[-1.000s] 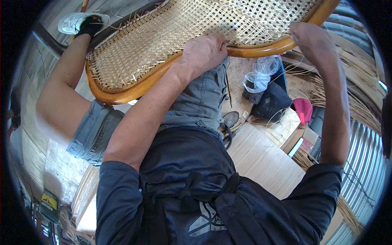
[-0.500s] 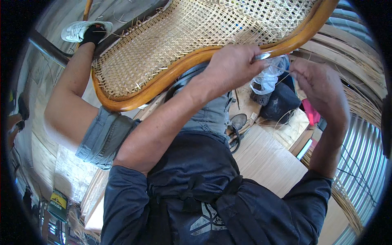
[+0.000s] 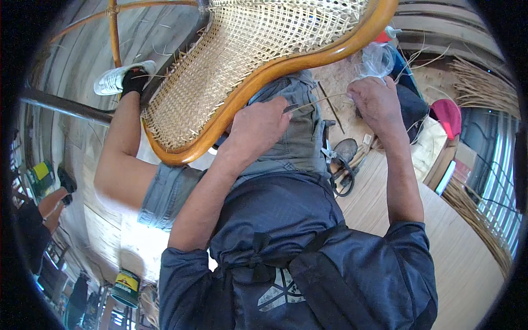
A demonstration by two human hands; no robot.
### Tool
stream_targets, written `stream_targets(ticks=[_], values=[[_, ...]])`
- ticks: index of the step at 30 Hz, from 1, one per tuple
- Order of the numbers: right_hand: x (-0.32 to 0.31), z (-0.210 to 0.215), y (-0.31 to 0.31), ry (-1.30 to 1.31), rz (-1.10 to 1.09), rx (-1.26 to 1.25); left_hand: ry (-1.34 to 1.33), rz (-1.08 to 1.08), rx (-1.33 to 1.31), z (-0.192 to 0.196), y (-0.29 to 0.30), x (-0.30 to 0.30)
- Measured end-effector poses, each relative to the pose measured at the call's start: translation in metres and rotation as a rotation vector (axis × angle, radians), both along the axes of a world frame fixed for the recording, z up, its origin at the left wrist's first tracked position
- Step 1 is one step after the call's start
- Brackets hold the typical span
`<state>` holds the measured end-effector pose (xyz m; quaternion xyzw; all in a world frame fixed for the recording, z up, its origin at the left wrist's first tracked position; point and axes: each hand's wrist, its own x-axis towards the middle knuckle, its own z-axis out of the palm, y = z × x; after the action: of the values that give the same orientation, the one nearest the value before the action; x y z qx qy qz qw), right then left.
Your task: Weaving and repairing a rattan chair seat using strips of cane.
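Left hand [image 3: 258, 129] and right hand [image 3: 377, 102] each pinch a cane strand [image 3: 319, 102], best kept taut and flat beside the woven seat [image 3: 236, 71].

Looks like a cane-weaving workshop: a half-woven rattan seat [image 3: 236, 60] in a bent wooden frame at the far side, bundles of loose cane strips [image 3: 484, 82] on the right, scissors [image 3: 341, 170] on the plank floor [image 3: 462, 258].

one woven chair seat [image 3: 242, 60], two hands [image 3: 258, 126], one white shoe [image 3: 113, 80]
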<state>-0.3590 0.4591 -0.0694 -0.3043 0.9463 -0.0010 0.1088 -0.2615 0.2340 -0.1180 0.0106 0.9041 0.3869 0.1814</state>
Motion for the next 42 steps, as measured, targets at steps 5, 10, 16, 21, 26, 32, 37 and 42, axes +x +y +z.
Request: stream_targets(ticks=[5, 10, 16, 21, 26, 32, 37, 42], values=[[0.045, -0.023, -0.025, -0.129, 0.222, -0.135, 0.074, -0.014, 0.094, -0.013, 0.013, 0.016], [0.064, -0.049, -0.057, -0.590, -0.003, -0.355, 0.069, 0.020, -0.023, -0.002, -0.008, 0.023], [0.074, -0.053, -0.108, -0.644, 0.004, -0.471, 0.182, 0.231, -0.066, -0.015, -0.045, 0.057], [0.072, -0.060, -0.128, -0.633, 0.078, -0.467, 0.214, 0.345, -0.046, -0.016, -0.061, 0.062], [0.066, -0.063, -0.132, -0.571, 0.027, -0.507, 0.226, 0.330, 0.015, -0.025, -0.065, 0.050], [0.054, -0.043, -0.105, -0.489, -0.055, -0.494, 0.180, 0.426, 0.149, -0.009, -0.059, 0.042], [0.012, 0.028, -0.053, -0.080, -0.402, -0.494, 0.313, 0.306, 0.089, 0.000, -0.051, -0.008], [-0.023, 0.059, -0.046, 0.159, -0.280, -0.443, 0.511, 0.202, 0.137, 0.016, -0.020, -0.089]])
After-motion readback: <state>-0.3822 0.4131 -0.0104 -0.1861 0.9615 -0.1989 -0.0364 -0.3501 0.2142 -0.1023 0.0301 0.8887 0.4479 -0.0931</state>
